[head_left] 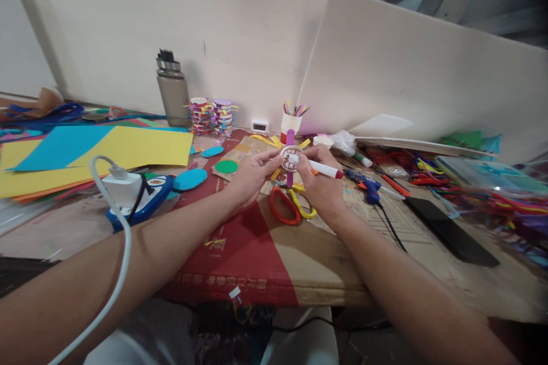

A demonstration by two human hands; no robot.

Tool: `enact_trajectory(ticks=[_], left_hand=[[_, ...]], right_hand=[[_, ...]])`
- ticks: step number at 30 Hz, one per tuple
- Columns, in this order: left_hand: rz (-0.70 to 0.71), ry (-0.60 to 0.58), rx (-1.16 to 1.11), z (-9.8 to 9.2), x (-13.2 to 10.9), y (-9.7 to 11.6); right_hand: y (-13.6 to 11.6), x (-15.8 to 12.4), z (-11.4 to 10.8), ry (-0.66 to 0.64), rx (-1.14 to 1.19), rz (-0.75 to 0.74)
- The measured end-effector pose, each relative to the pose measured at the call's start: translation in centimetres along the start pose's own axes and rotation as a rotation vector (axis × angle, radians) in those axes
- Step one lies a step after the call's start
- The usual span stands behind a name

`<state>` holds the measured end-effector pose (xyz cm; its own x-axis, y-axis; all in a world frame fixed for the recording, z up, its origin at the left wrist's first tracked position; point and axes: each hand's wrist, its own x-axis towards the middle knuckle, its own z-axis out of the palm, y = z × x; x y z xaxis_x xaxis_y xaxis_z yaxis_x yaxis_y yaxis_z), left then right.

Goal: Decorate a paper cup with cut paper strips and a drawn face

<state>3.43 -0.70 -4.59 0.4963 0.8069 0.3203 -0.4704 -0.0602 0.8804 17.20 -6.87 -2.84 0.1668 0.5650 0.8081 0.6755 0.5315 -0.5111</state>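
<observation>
White disc (289, 151) sits mid-tabletop (257, 268), straight ahead of me; use it as clock centre, 12 pointing away. My left hand (256, 174) comes in from 8 and pinches its rim, thumb against fingers, presumably so the face stays clear and can't spin. My right hand (320, 182), on the 4 side, pinches a white marker (324, 169) low on the barrel, likely for fine control: nib end at the disc, red end out. Dark lines already on the face. Can't tell if the nib is touching; fingers are in the way.

Purple strip (290, 137) shows at 12 and 6; can't tell if it's fixed to the disc. Scissors (286, 209) at 6, handles my way, probably for quick grabbing. Pencil cup (291, 121) at 12, behind the work. Green disc (226, 166) at 9. Glue gun (370, 188) at 4, outside my right wrist, I'd guess to keep its cord (391, 228) off the work.
</observation>
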Motion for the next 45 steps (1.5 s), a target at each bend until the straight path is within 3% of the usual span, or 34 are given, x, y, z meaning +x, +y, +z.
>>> enact_trajectory(ticks=[22, 27, 34, 40, 45], left_hand=[[-0.039, -0.019, 0.027, -0.2, 0.0, -0.2], [-0.051, 0.037, -0.096, 0.3, -0.2, 0.8], [-0.088, 0.106, -0.231, 0.4, -0.2, 1.2], [-0.082, 0.129, -0.294, 0.8, -0.4, 1.5], [-0.058, 0.16, -0.314, 0.8, -0.4, 1.5]], right_hand=[[0.1, 0.0, 0.2, -0.029, 0.011, -0.006], [0.0, 0.1, -0.3, 0.058, 0.066, -0.025], [0.9, 0.5, 0.0, 0.167, 0.26, 0.159], [1.2, 0.5, 0.6, 0.07, 0.389, 0.388], [1.0, 0.4, 0.7, 0.046, 0.347, 0.341]])
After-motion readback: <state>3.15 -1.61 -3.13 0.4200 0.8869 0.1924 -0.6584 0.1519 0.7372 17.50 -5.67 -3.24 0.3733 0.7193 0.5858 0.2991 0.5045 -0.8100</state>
